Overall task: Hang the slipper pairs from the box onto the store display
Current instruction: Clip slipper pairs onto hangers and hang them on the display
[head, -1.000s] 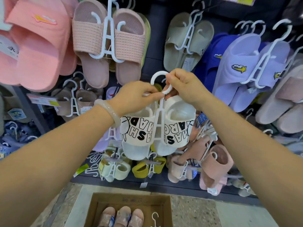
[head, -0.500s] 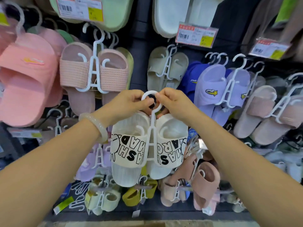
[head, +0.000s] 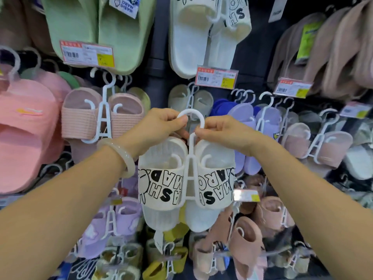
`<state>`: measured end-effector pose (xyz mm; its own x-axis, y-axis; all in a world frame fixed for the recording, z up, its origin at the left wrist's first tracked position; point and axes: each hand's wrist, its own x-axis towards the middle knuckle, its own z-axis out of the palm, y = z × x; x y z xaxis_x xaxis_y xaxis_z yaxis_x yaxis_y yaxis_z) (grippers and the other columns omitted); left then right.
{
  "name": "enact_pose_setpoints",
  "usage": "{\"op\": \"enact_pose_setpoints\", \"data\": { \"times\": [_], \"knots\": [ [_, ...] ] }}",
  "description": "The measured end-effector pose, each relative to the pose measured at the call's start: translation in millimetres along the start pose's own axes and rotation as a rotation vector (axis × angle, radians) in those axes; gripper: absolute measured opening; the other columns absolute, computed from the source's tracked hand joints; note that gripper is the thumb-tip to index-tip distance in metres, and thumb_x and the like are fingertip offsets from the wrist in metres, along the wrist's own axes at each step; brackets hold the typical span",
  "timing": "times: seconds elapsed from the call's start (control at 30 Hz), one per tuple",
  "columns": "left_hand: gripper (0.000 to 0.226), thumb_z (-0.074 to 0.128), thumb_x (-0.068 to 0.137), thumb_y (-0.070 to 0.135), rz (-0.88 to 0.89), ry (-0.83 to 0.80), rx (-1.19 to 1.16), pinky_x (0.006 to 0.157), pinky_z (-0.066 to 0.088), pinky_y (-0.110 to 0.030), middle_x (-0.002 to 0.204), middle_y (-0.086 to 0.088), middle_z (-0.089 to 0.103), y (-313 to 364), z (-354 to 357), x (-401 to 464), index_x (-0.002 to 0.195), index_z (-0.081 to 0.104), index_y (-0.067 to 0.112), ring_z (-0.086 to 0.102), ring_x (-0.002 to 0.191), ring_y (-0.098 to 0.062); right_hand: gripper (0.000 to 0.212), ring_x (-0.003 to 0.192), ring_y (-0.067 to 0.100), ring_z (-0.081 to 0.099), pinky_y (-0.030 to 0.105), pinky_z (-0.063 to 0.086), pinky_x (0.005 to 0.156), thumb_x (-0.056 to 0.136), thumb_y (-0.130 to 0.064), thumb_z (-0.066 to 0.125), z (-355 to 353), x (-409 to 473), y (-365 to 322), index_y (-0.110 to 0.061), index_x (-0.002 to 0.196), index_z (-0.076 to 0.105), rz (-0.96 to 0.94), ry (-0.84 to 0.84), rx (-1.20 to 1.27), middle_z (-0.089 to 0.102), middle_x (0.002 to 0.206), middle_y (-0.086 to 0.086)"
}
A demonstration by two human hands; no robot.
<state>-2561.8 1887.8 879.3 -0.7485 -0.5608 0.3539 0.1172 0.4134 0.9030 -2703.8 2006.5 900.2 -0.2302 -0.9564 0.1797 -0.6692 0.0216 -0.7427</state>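
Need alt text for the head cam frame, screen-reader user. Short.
Two bare hands, left hand and right hand, pinch the hook of a white plastic hanger carrying a pair of white slippers with black lettering, held up before a dark store display wall crowded with hung pink, green, purple and beige slippers.

Both hands are up at the display wall, holding a white slipper pair (head: pixel 186 182) on its white plastic hanger (head: pixel 189 158). The left hand (head: pixel 159 126) pinches the left side of the hook, the right hand (head: pixel 224 130) pinches the hook's base. Black lettering runs across both straps, toes hanging down. A pale bangle (head: pixel 119 156) sits on the left wrist. Behind, hung pairs crowd the rack: ribbed pink slippers (head: pixel 101 116) to the left, lilac slippers (head: pixel 250 122) to the right, green slippers (head: pixel 96 27) and another white lettered pair (head: pixel 203 29) higher up. A price tag (head: pixel 217 76) sits just above the hands.
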Motion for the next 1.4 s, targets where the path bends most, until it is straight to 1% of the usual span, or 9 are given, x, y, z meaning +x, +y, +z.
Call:
{"op": "enact_pose_setpoints", "data": {
  "times": [0.1,0.27,0.47,0.57,0.7,0.8,0.9,1.17,1.4],
  "knots": [
    [0.015,0.056,0.092,0.021,0.036,0.011,0.05,0.065,0.052,-0.018,0.077,-0.011,0.071,13,4,4,0.08,0.065,0.016,0.065,0.061,-0.01,0.018,0.086,0.01,0.066,0.03,0.05,0.094,0.091,-0.019,0.057,-5,2,-3,-0.011,0.103,0.068,-0.05,0.064,0.063,0.073,0.095,0.005],
    [0.029,0.059,0.083,0.04,0.061,-0.001,0.159,0.079,0.047,-0.02,0.09,-0.002,0.071,32,-8,4,0.095,0.069,0.015,0.061,0.081,-0.008,0.019,0.074,0.009,0.06,0.027,0.047,0.075,0.092,-0.026,0.055,-27,0,-14,-0.011,0.087,0.066,-0.084,0.081,0.052,0.071,0.076,-0.006],
    [0.042,0.051,0.067,0.043,-0.215,-0.087,-0.43,0.04,0.051,-0.023,0.066,-0.01,0.073,36,-8,-8,0.058,0.076,0.011,0.07,0.055,-0.019,0.023,0.055,0.002,0.058,0.012,0.046,0.058,0.093,-0.025,0.05,-83,7,-38,-0.013,0.079,0.064,-0.186,0.125,0.171,0.068,0.062,-0.01],
    [0.037,0.073,0.059,0.049,-0.167,-0.083,-0.442,0.049,0.057,-0.028,0.074,-0.011,0.074,45,-8,4,0.066,0.077,0.013,0.071,0.062,-0.021,0.024,0.053,0.002,0.057,0.011,0.045,0.056,0.092,-0.025,0.054,-103,16,-50,-0.013,0.074,0.065,-0.203,0.112,0.1,0.068,0.062,-0.009],
    [0.072,0.089,0.023,0.055,0.013,-0.083,-0.452,0.058,0.058,-0.027,0.084,-0.006,0.075,62,-12,28,0.083,0.077,0.017,0.072,0.073,-0.017,0.025,0.053,-0.001,0.058,0.008,0.045,0.055,0.091,-0.025,0.056,-137,25,-65,-0.013,0.072,0.067,-0.248,0.213,0.038,0.068,0.06,-0.011],
    [0.056,0.083,0.051,0.046,0.05,-0.107,-0.407,0.064,0.058,-0.028,0.092,-0.008,0.074,78,-13,39,0.095,0.071,0.014,0.072,0.075,-0.017,0.027,0.05,0.004,0.06,0.014,0.049,0.05,0.093,-0.024,0.054,-166,33,-78,-0.007,0.075,0.064,-0.272,0.231,0.155,0.068,0.057,-0.008],
    [0.023,0.069,0.064,0.032,0.031,-0.047,-0.437,0.049,0.054,-0.02,0.065,0.0,0.073,93,-7,47,0.077,0.071,0.013,0.068,0.053,-0.011,0.028,0.048,0.007,0.06,0.017,0.05,0.049,0.094,-0.026,0.053,-189,47,-93,-0.006,0.076,0.063,-0.273,0.272,0.158,0.068,0.055,-0.006],
    [0.067,0.064,0.056,0.054,0.134,0.165,-0.492,0.07,0.058,-0.027,0.109,-0.006,0.071,148,-22,98,0.112,0.068,0.016,0.069,0.088,-0.02,0.031,0.047,0.015,0.06,0.021,0.049,0.052,0.094,-0.023,0.052,-236,103,-144,-0.005,0.07,0.062,-0.295,0.309,0.214,0.065,0.055,0.003],
    [0.032,0.056,0.085,0.044,0.173,0.19,-0.431,0.058,0.058,-0.024,0.083,-0.002,0.075,170,-44,128,0.1,0.069,0.019,0.071,0.068,-0.015,0.023,0.045,0.007,0.061,0.02,0.052,0.055,0.096,-0.019,0.05,-247,139,-169,-0.01,0.077,0.061,-0.401,0.356,0.207,0.065,0.05,-0.004]
  ]
}}
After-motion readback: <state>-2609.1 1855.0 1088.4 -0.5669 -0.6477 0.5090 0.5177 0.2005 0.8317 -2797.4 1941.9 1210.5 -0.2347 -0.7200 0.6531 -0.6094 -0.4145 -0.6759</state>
